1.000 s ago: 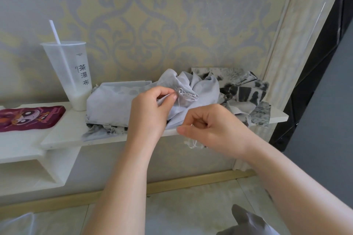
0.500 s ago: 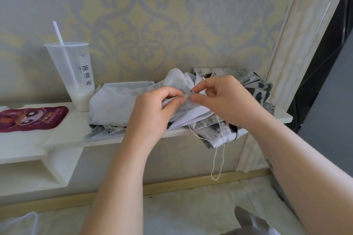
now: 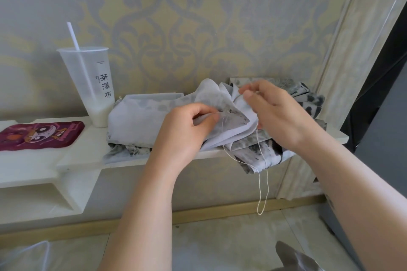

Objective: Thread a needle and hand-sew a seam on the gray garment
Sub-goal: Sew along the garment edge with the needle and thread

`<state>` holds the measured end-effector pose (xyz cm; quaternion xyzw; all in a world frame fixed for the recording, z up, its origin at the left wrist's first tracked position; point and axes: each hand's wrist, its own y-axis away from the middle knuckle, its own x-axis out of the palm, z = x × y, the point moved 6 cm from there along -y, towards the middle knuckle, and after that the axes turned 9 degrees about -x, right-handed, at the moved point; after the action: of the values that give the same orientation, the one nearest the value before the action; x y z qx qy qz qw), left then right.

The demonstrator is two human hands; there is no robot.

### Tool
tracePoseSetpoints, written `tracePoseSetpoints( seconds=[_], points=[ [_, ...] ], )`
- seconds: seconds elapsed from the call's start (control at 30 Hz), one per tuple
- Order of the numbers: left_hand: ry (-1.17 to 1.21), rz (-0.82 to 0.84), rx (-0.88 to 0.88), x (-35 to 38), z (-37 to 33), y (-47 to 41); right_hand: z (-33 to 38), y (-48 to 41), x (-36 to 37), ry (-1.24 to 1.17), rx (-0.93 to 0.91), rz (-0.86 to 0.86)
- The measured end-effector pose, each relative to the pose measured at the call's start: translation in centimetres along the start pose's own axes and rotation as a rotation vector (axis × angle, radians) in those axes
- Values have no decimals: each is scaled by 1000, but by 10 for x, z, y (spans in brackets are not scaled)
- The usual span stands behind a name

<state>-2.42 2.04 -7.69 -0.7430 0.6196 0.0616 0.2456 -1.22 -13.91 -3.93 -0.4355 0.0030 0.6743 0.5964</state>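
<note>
The right hand [image 3: 277,114] has moved up-right from the left hand [image 3: 187,132], pinching the thread [image 3: 260,213] (needle too small to see). The left hand pinches the garment [image 3: 141,121] on the shelf [image 3: 83,152]; the thread's loop hangs below the shelf.

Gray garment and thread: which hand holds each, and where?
The left hand pinches the gray garment at its stitched fold; the right hand pinches the thread above it.

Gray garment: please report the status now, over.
Left hand pinches gray garment at the fold. Right hand pinches thread above it; loop hangs below the shelf. Cup stands left, apart from both hands.
</note>
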Motion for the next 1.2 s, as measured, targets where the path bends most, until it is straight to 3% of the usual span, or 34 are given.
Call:
tracePoseSetpoints(
  seconds=[0.1,0.27,1.2],
  points=[
    [22,-2,0,-1,-2,0,19,9,-6,18,-61,-49],
    [22,-11,-4,-2,-1,1,21,22,27,142,-47,246],
    [45,-48,34,-4,-4,3,11,18,30,190,82,244]
  ],
)
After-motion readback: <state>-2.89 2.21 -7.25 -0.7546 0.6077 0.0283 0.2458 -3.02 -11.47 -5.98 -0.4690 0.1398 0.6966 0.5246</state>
